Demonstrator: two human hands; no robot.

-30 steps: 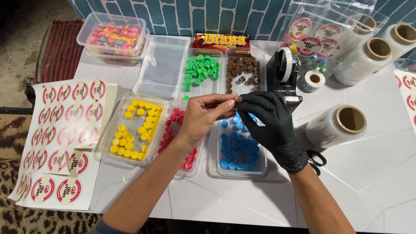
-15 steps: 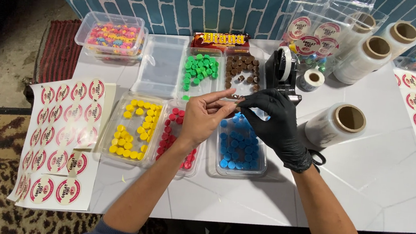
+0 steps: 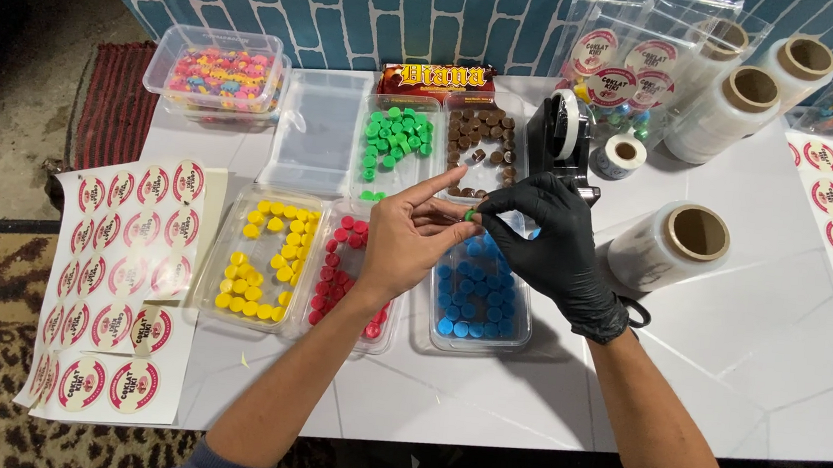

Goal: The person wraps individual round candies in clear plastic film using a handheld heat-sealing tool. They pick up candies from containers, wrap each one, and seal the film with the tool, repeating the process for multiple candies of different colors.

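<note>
My left hand (image 3: 411, 242) is bare and my right hand (image 3: 549, 238) wears a black glove. They meet fingertip to fingertip above the tray of blue pieces (image 3: 484, 292). A small green piece (image 3: 471, 214) is pinched between the gloved thumb and forefinger, and my left thumb and fingers close on it from the other side, the left index finger pointing up. Directly behind the hands are a tray of green pieces (image 3: 395, 140) and a tray of brown pieces (image 3: 482, 141). Trays of red pieces (image 3: 338, 269) and yellow pieces (image 3: 262, 256) lie under my left forearm's side.
An empty clear tray (image 3: 320, 133) and a lidded box of mixed coloured sweets (image 3: 215, 71) stand at the back left. A black tape dispenser (image 3: 557, 141), a small tape roll (image 3: 624, 154) and rolls of clear film (image 3: 672, 246) sit to the right. Sticker sheets (image 3: 122, 269) lie at both table ends.
Both hands stayed joined, shifting slightly over the blue tray. A green piece now shows between the fingertips, where a pale thing showed before.
</note>
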